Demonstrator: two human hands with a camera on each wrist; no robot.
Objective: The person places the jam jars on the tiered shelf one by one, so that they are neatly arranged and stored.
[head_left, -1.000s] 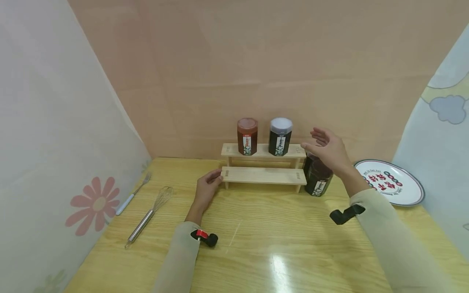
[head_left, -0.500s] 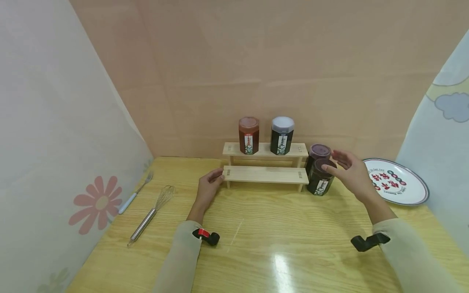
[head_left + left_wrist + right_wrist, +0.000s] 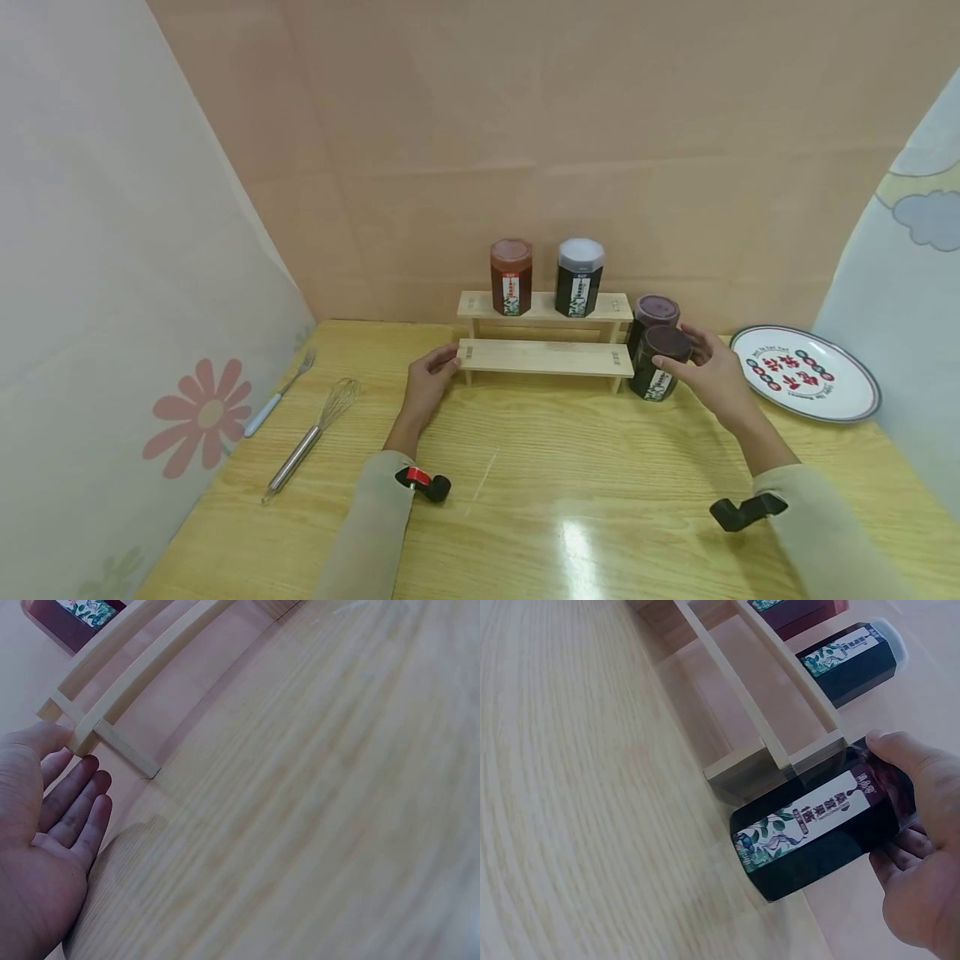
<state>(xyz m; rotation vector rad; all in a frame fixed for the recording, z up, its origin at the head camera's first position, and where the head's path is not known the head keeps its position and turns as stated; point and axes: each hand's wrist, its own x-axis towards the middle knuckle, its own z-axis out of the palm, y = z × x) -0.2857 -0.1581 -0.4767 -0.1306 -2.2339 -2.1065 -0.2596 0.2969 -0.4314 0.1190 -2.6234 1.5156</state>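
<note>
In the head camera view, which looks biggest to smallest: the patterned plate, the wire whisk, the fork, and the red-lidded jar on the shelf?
1. Round white patterned plate, broadest.
2. Steel wire whisk, long but thin.
3. Red-lidded brown jar and pale-handled fork: too alike to rank, the jar shorter but bulkier, and standing farther from the camera.

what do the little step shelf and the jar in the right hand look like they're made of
Step shelf: seemingly unfinished pale wood; matte slats with visible grain. Jar gripped by the right hand: clear glossy plastic or glass, can't tell which; dark contents show through, printed paper-like label.
</note>
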